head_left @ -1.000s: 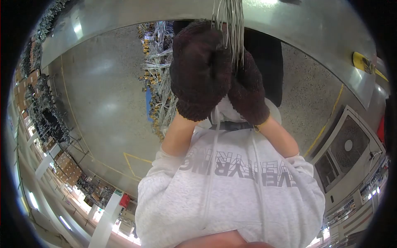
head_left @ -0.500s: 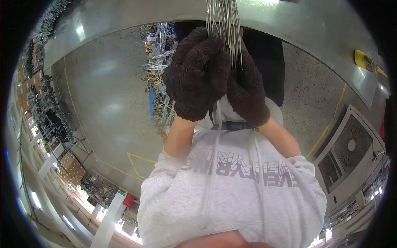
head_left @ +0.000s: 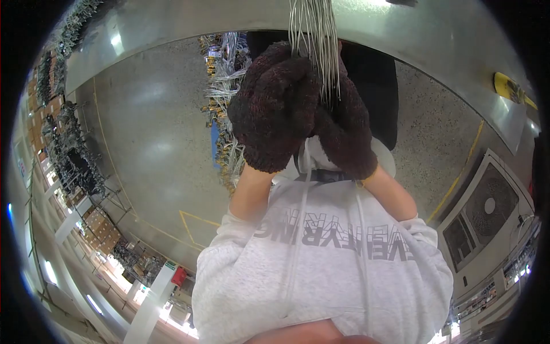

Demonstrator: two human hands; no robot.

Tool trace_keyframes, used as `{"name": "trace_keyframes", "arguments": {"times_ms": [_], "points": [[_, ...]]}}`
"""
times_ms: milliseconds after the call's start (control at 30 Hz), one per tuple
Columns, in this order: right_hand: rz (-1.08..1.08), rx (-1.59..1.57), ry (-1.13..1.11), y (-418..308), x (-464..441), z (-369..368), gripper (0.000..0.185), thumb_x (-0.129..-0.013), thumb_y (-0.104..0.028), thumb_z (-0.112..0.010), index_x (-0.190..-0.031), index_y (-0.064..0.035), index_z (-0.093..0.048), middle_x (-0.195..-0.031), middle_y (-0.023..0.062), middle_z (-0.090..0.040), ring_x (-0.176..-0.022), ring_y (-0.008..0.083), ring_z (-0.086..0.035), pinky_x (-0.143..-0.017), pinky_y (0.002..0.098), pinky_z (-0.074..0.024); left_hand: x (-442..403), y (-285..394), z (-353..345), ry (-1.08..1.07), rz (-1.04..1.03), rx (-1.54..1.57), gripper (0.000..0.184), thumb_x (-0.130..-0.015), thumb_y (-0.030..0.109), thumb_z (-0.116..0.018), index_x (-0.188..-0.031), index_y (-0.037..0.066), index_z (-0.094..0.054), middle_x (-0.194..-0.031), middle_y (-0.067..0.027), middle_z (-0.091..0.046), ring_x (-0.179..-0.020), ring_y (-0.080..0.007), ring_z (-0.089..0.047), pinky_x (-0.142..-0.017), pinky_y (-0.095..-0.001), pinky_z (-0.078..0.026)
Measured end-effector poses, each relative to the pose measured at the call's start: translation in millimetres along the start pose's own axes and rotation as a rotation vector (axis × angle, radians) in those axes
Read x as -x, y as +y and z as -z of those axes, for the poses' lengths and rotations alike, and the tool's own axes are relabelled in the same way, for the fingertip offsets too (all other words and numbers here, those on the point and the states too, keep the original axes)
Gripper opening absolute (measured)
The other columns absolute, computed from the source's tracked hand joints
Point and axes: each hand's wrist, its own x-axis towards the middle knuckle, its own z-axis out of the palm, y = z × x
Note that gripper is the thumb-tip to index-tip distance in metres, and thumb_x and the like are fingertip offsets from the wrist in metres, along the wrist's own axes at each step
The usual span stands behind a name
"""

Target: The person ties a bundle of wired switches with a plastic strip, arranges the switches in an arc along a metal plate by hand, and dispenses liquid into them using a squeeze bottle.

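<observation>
Dark knitted gloves cover both of my hands, held together at the table's near edge. A bundle of thin silvery wires (head_left: 318, 34) runs from the metal table down between them, its loose ends hanging over the right glove. My left hand (head_left: 275, 103) is curled, its fingers bent against the bundle's left side. My right hand (head_left: 348, 123) is closed around the lower part of the wires from below and the right. Gloves and wires hide most of the fingertips.
The metal table (head_left: 217, 14) spans the top. Piled cable assemblies (head_left: 228, 86) lie left of my hands, near a blue object (head_left: 215, 143). A yellow-and-black tool (head_left: 507, 89) sits at the right. A fan unit (head_left: 487, 200) stands on the right; racks of cables (head_left: 74, 155) are far left.
Over the last second my left hand has turned and shifted slightly down and left, showing its curled fingers. The wires spread wider between the gloves. The whole view has shifted slightly.
</observation>
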Motion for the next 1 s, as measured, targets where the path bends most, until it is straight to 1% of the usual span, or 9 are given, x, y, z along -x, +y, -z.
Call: {"name": "trace_keyframes", "arguments": {"times_ms": [100, 167, 300, 400, 500, 567, 833, 900, 1000], "points": [[-0.084, 0.012, -0.042, -6.1, 0.8, 4.1, 0.038, -0.094, -0.010, -0.069, -0.128, -0.0006, -0.057, -0.105, 0.0117, -0.070, -0.094, 0.0176, -0.067, -0.083, 0.0340, -0.0541, 0.5, -1.8, 2.2, -0.081, -0.020, 0.006, 0.028, -0.079, 0.000, -0.081, -0.105, 0.001, -0.070, -0.111, -0.0157, -0.072, -0.090, -0.0240, -0.073, -0.078, -0.0336, -0.059], [-0.101, -0.016, -0.046, -4.9, -0.4, 4.2, 0.038, -0.093, -0.010, -0.070, -0.128, -0.0005, -0.057, -0.106, 0.0116, -0.070, -0.095, 0.0173, -0.066, -0.084, 0.0341, -0.0541, 6.4, -5.1, -0.2, -0.065, 0.290, 0.334, 0.037, -0.082, 0.000, -0.080, -0.116, 0.000, -0.064, -0.107, -0.0121, -0.070, -0.094, -0.0212, -0.069, -0.080, -0.0339, -0.057], [-0.094, -0.065, -0.031, 0.4, -0.9, 3.3, 0.041, -0.094, -0.010, -0.070, -0.131, 0.0000, -0.056, -0.110, 0.0121, -0.071, -0.098, 0.0168, -0.066, -0.086, 0.0342, -0.0542, -3.1, -0.7, 2.0, -0.081, 0.298, 0.419, 0.051, -0.084, -0.001, -0.078, -0.129, 0.001, -0.054, -0.107, -0.0099, -0.067, -0.097, -0.0179, -0.066, -0.082, -0.0327, -0.056], [-0.021, -0.063, -0.027, 7.8, -1.8, 4.0, 0.042, -0.094, -0.009, -0.070, -0.133, 0.0003, -0.056, -0.111, 0.0123, -0.071, -0.097, 0.0168, -0.067, -0.086, 0.0343, -0.0543, -13.0, 5.8, 4.9, -0.155, 0.284, 0.275, 0.057, -0.085, -0.002, -0.075, -0.135, 0.002, -0.049, -0.111, -0.0125, -0.066, -0.098, -0.0179, -0.066, -0.086, -0.0329, -0.055], [-0.073, -0.014, -0.082, -0.6, -3.1, 9.0, 0.043, -0.094, -0.009, -0.070, -0.134, 0.0004, -0.055, -0.111, 0.0129, -0.072, -0.098, 0.0168, -0.067, -0.087, 0.0342, -0.0543, -17.1, 8.6, 7.7, -0.148, 0.396, 0.279, 0.066, -0.085, -0.001, -0.073, -0.144, 0.002, -0.043, -0.118, -0.0154, -0.065, -0.102, -0.0192, -0.066, -0.092, -0.0342, -0.055], [-0.078, -0.013, -0.079, 0.1, -2.2, 8.1, 0.043, -0.094, -0.009, -0.070, -0.134, 0.0004, -0.055, -0.111, 0.0128, -0.072, -0.098, 0.0167, -0.067, -0.086, 0.0342, -0.0543, -21.2, 2.7, 13.5, -0.232, 0.381, 0.586, 0.072, -0.085, 0.001, -0.072, -0.149, 0.002, -0.039, -0.123, -0.0160, -0.065, -0.107, -0.0202, -0.066, -0.094, -0.0353, -0.055], [-0.044, -0.065, -0.068, 2.9, -2.9, 8.2, 0.042, -0.096, -0.007, -0.069, -0.135, -0.0005, -0.055, -0.112, 0.0116, -0.071, -0.099, 0.0166, -0.067, -0.087, 0.0336, -0.0546, -27.3, 10.8, 10.2, -0.272, 0.372, 0.645, 0.068, -0.085, -0.001, -0.073, -0.147, 0.001, -0.045, -0.124, -0.0149, -0.066, -0.108, -0.0200, -0.067, -0.093, -0.0358, -0.057], [-0.148, -0.146, -0.085, 1.1, -2.1, 8.5, 0.041, -0.096, -0.006, -0.068, -0.135, -0.0007, -0.055, -0.114, 0.0109, -0.070, -0.100, 0.0162, -0.066, -0.089, 0.0330, -0.0545, -29.5, 14.6, 11.6, -0.279, 0.376, 0.653, 0.068, -0.085, -0.002, -0.074, -0.146, 0.001, -0.046, -0.123, -0.0151, -0.067, -0.106, -0.0197, -0.067, -0.091, -0.0354, -0.058], [-0.102, -0.124, -0.094, 2.6, -2.9, 9.5, 0.042, -0.096, -0.005, -0.068, -0.136, -0.0006, -0.054, -0.116, 0.0104, -0.070, -0.101, 0.0154, -0.066, -0.089, 0.0319, -0.0546, -29.0, 13.6, 12.5, -0.278, 0.506, 0.452, 0.070, -0.084, -0.004, -0.076, -0.146, 0.001, -0.045, -0.119, -0.0151, -0.069, -0.103, -0.0198, -0.069, -0.087, -0.0338, -0.059]]}}
